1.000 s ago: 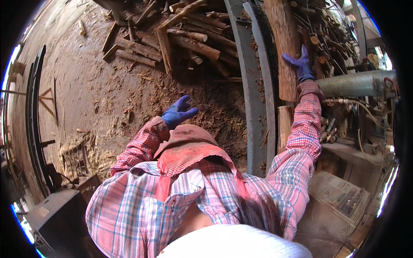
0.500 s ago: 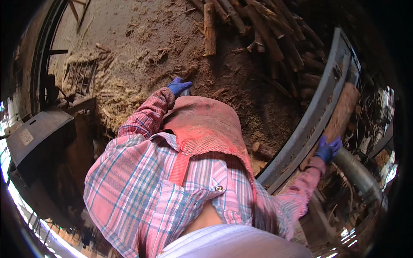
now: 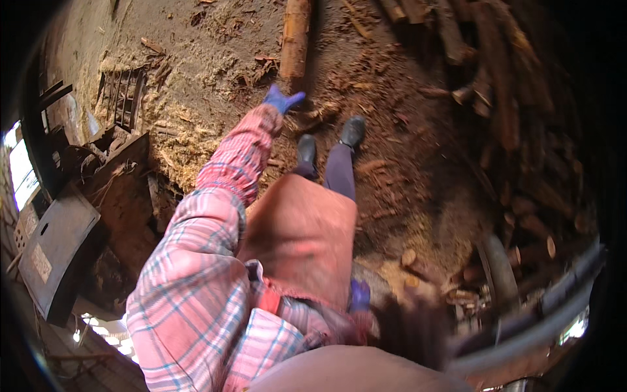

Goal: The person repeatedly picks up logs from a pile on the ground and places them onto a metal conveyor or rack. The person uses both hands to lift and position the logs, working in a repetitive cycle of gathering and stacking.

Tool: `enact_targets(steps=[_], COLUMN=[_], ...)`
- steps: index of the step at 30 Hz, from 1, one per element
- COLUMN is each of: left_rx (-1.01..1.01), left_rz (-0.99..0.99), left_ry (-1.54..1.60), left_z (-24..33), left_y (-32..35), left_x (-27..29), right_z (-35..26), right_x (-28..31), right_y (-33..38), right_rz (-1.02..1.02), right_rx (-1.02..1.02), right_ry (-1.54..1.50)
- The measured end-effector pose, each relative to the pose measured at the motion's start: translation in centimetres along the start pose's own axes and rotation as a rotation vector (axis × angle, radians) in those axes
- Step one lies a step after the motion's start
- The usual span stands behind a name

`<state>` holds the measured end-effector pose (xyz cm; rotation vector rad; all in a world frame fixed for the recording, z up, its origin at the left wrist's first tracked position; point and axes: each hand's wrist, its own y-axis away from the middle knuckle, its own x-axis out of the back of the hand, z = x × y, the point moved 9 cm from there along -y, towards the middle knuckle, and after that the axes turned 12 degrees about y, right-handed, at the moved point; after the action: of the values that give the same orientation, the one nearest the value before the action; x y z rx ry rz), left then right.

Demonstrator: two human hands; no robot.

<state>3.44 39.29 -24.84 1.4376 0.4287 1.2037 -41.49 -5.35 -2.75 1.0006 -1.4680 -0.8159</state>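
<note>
My left hand (image 3: 281, 99), in a blue glove, is stretched out low over the dirt floor with its fingers spread and nothing in it. It is closest to the near end of a short round log (image 3: 295, 38) lying on the ground, a small gap apart. My right hand (image 3: 359, 295), also blue-gloved, is pulled in beside my reddish apron (image 3: 300, 235), partly hidden by blur and hair; its grip is unclear. My two dark boots (image 3: 330, 140) stand on the sawdust just right of the left hand.
A heap of logs and branches (image 3: 496, 85) fills the upper right. A dark machine body (image 3: 62, 248) and a metal grate (image 3: 124, 98) sit at the left. Curved metal rails (image 3: 548, 313) and cut log ends (image 3: 411, 258) lie at the lower right. Bark and sawdust cover the floor.
The view has swung down and round. My right hand has left the upright log by the rail and come in to my side. My left hand has reached out toward the lying log.
</note>
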Motion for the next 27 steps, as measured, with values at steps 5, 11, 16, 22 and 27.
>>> enact_targets(steps=[5, 11, 16, 22, 27], left_rx=[-0.006, -0.255, -0.241, -0.262, 0.176], left_rz=[0.378, 0.595, 0.39, -0.328, -0.692], left_ry=[-0.052, 0.001, 0.167, 1.34, 1.8], left_z=[3.1, -3.9, -3.1, 4.2, 5.8], left_y=[-17.7, -26.9, -27.2, -15.5, 5.7], left_x=[2.8, 12.3, 9.6, -1.7, -4.8], right_z=[-9.5, -19.4, -24.1, -26.8, -34.9], right_x=[-0.7, -1.2, -1.4, -4.2, -17.5], right_y=[-17.9, -30.4, -30.5, -23.3, -13.0], right_rz=[0.053, 0.046, 0.033, -0.103, -0.71], right_rx=[0.022, 0.095, 0.138, 0.165, 0.397], right_ry=[-0.131, -0.151, -0.171, -0.224, -0.51])
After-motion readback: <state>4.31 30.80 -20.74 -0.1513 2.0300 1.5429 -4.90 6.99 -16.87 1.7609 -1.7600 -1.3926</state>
